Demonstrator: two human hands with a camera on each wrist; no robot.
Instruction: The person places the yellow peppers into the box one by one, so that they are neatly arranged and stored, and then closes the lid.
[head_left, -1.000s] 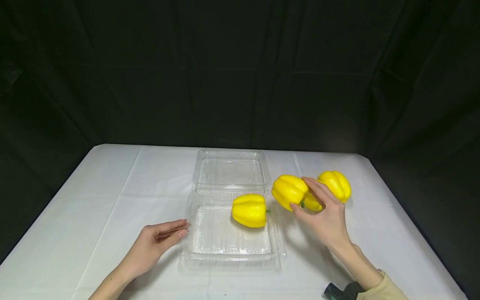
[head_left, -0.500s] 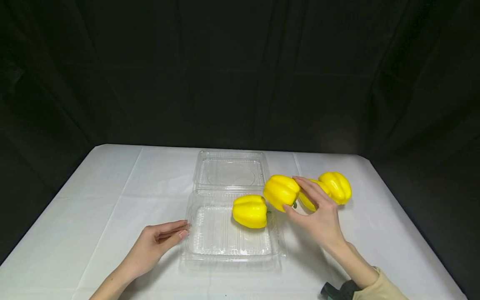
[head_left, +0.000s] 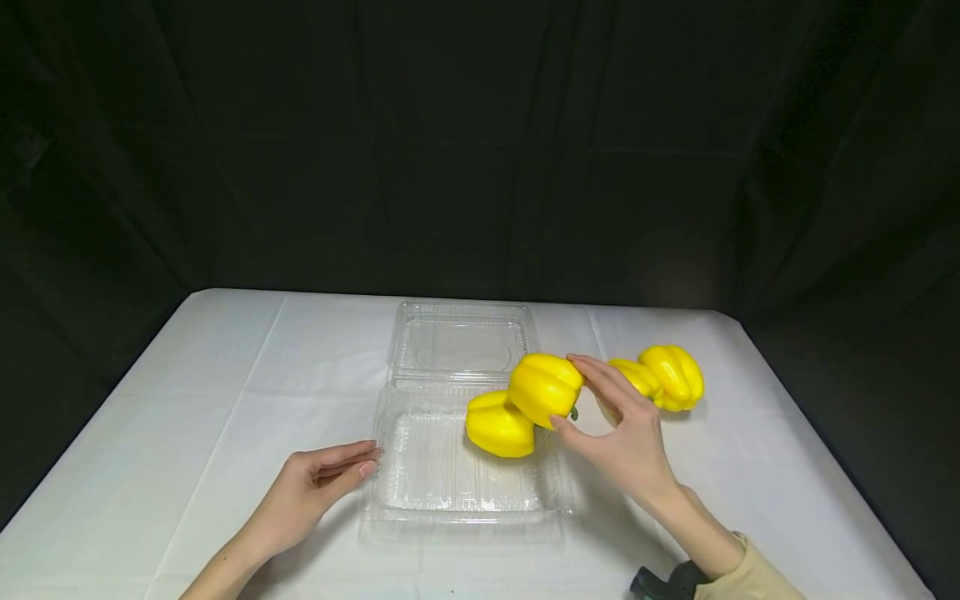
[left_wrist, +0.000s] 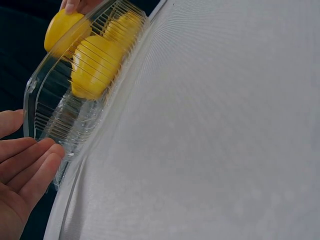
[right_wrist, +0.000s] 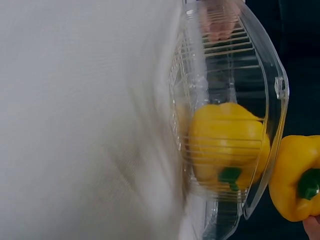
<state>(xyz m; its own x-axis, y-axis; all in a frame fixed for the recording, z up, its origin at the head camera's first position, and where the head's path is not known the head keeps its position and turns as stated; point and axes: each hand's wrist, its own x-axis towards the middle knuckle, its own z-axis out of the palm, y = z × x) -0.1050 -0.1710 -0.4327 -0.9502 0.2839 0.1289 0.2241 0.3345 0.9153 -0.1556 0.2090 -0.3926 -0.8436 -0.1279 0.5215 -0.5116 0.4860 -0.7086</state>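
A clear plastic clamshell container [head_left: 431, 479] lies opened out, its lid [head_left: 461, 337] folded back toward the far side. One yellow bell pepper [head_left: 498, 427] lies on its side in the base, toward the right. Above that side, my right hand [head_left: 622, 433] holds a second yellow bell pepper [head_left: 542, 390] between thumb and fingers; its green stem [right_wrist: 309, 184] points toward the palm. At the container's left edge is my left hand [head_left: 303, 492], its thumb and fingers on either side of the rim [left_wrist: 30, 117].
Two more yellow peppers lie on the white-covered table [head_left: 225, 400] to the right: a rear one [head_left: 672, 377] and one [head_left: 636, 377] partly hidden behind my right hand. A dark curtain [head_left: 465, 167] hangs behind the table. A dark device [head_left: 663, 582] sits at the right sleeve.
My right hand has carried its bell pepper leftward, over the right side of the container, where it overlaps the pepper inside. The left hand stays at the left rim.
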